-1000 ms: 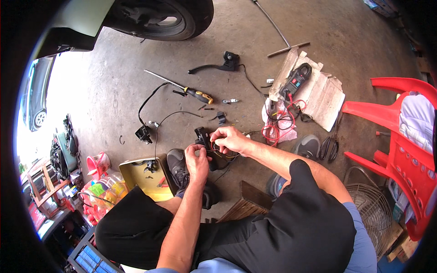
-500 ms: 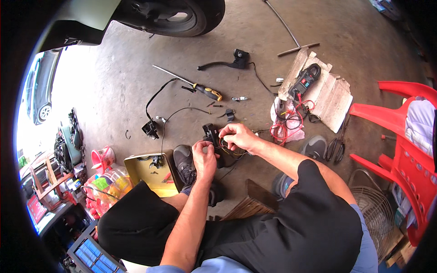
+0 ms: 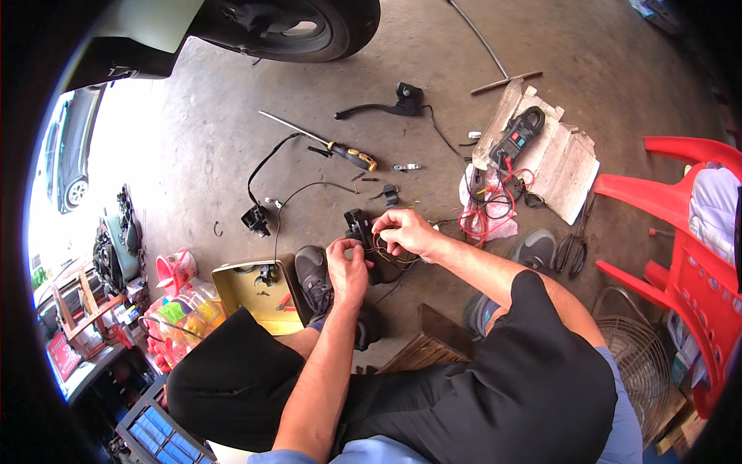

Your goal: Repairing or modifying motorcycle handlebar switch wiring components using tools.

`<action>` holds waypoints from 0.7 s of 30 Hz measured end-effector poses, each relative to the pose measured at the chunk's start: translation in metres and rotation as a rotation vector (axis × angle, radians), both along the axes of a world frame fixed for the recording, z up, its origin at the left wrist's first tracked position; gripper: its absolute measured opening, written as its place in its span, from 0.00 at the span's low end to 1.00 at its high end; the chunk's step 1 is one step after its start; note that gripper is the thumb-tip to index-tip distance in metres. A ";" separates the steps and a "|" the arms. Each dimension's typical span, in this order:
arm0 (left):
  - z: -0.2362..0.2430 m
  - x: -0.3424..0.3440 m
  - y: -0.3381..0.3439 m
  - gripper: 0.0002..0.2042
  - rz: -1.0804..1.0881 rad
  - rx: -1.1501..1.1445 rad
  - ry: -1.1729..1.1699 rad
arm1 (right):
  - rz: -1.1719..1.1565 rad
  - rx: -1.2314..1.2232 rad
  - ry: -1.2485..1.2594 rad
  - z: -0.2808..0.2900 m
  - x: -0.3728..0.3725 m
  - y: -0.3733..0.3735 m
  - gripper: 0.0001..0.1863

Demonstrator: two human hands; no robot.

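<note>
In front of me, a black handlebar switch housing has thin coloured wires trailing from it. My left hand is closed in a pinch on the wires just below the housing. From the right, my right hand pinches the same bundle, fingers curled in. The wire ends between my fingertips are too small to make out. A small black clip-like part lies just beyond my hands. Farther off are a screwdriver with a yellow and black handle and a black brake lever.
A clamp meter lies on torn cardboard, its red and black leads tangled beside it. Another black switch sits left, near a yellow metal box. A red chair and scissors are right; a wheel stands ahead.
Both hands stay at the wires with only slight finger movement. The housing and the parts on the floor keep their places.
</note>
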State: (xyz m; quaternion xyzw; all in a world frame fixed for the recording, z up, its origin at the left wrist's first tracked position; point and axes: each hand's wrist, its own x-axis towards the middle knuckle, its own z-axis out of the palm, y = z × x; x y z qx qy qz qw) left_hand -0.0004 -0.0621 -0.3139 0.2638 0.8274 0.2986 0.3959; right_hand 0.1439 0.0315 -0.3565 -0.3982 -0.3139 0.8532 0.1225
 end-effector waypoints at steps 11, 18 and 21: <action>-0.001 -0.001 0.001 0.08 0.008 -0.025 -0.008 | 0.059 0.018 -0.023 0.005 0.001 0.004 0.07; -0.002 0.000 0.001 0.08 0.011 -0.017 -0.023 | 0.070 0.015 -0.024 0.007 0.000 0.005 0.07; -0.002 -0.001 0.001 0.08 0.005 -0.016 -0.020 | 0.076 0.015 -0.024 0.007 0.000 0.005 0.07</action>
